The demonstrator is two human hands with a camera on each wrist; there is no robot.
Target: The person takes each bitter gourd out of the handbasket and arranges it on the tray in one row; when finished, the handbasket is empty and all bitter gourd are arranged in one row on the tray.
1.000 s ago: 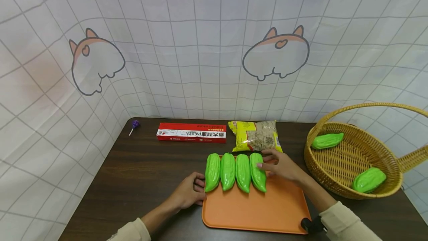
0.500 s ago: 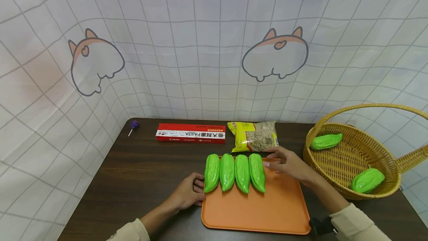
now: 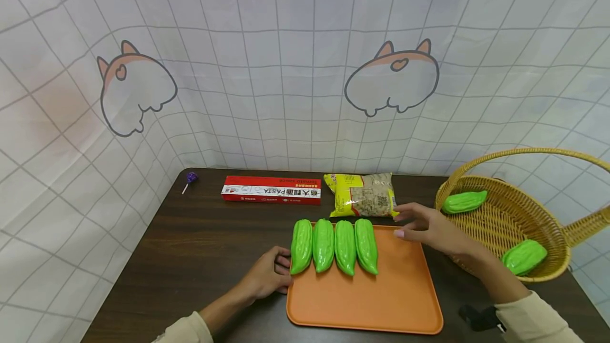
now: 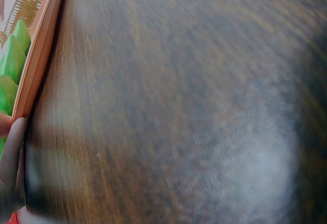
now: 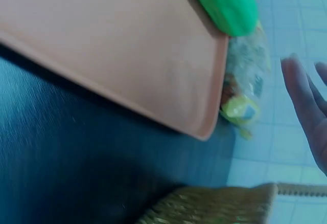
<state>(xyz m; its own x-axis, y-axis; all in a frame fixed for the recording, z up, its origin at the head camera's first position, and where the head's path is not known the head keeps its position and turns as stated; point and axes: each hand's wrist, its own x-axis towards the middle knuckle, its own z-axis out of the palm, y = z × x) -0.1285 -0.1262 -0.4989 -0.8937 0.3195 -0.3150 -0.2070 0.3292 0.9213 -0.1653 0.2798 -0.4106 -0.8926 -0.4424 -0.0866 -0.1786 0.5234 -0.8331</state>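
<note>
Four green bitter melons lie in a row on an orange tray, lower centre of the frame. The left hand pinches the tray's left edge; the right hand, fingers loosely spread, hovers near its upper right corner.

Curtained-off indoor work corner, checked cloth backdrop, wood-grain table

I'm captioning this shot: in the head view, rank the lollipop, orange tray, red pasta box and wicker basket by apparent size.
1. Orange tray and wicker basket: too close to rank; the basket runs out of frame
2. Red pasta box
3. Lollipop
</note>
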